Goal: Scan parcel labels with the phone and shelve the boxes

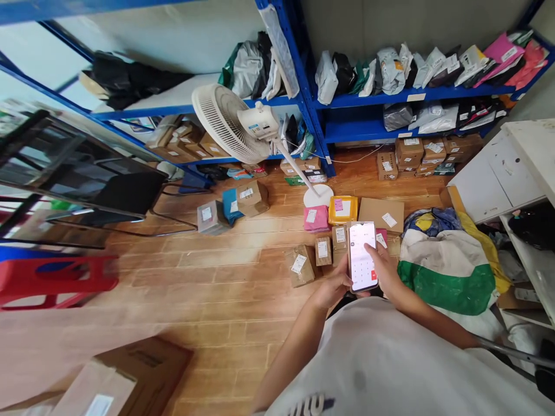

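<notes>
A smartphone (362,263) with a lit screen is held upright in front of my body. A number keypad and a red button show on its screen. My left hand (333,287) is closed round the phone's lower left side. At its right edge, my right hand (387,270) is closed on the phone, with the thumb over the upper part of the screen; its fingers behind are partly hidden. Beyond the phone, on the floor, lie labelled parcels: a small carton (323,251), a taped brown box (300,266), a pink packet (316,218) and a yellow packet (343,209).
A white fan (318,195) stands before blue shelves (355,130) holding several bagged parcels. To the right are a green-and-white sack (446,283) and a white cabinet (489,173). A red stool (56,280), a dark chair (130,193) and a large carton (130,375) occupy the left.
</notes>
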### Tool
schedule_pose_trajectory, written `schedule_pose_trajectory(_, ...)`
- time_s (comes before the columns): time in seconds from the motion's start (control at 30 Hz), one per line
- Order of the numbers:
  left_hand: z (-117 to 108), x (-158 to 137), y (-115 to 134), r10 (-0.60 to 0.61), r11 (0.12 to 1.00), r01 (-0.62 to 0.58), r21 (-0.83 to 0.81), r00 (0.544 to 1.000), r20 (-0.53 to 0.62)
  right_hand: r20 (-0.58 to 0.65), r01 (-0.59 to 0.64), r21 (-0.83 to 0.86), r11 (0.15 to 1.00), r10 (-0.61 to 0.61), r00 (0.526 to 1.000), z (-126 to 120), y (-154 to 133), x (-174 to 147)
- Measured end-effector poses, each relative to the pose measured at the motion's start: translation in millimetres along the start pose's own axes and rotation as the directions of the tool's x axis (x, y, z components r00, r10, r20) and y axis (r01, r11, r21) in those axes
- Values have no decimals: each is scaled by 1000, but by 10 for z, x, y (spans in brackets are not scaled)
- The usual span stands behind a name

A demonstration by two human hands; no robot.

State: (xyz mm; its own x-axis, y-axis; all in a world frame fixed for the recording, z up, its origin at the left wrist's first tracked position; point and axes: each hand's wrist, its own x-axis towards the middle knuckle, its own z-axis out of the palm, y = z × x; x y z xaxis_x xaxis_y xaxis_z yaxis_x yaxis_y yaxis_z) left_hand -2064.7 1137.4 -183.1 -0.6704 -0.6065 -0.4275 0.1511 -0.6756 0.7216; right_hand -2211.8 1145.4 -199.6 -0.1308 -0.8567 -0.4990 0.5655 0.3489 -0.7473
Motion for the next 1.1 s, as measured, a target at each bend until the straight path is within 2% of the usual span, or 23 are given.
schedule_pose_trajectory(0.33, -111, -76, 156, -37, 995, 41, 88, 999, -39, -50, -72, 21, 997, 73, 996, 226, 14, 35)
schedule_pose_trajectory(0.73, -106, -141, 269, -25, 993, 24, 116, 1000, 2, -97, -101, 54, 993, 106, 990, 331, 32, 68)
schedule_pose_trajectory(0.9, -128, -133, 255, 6, 987, -8, 162, 1000, 15, -86, -110, 47, 993, 113, 990, 347, 53, 80)
schedule_pose_trajectory(1.1, -166, -140, 254, -10, 999, 10, 41, 1000, -8, 0, -33, 87, 996, 33, 999, 252, 103, 85)
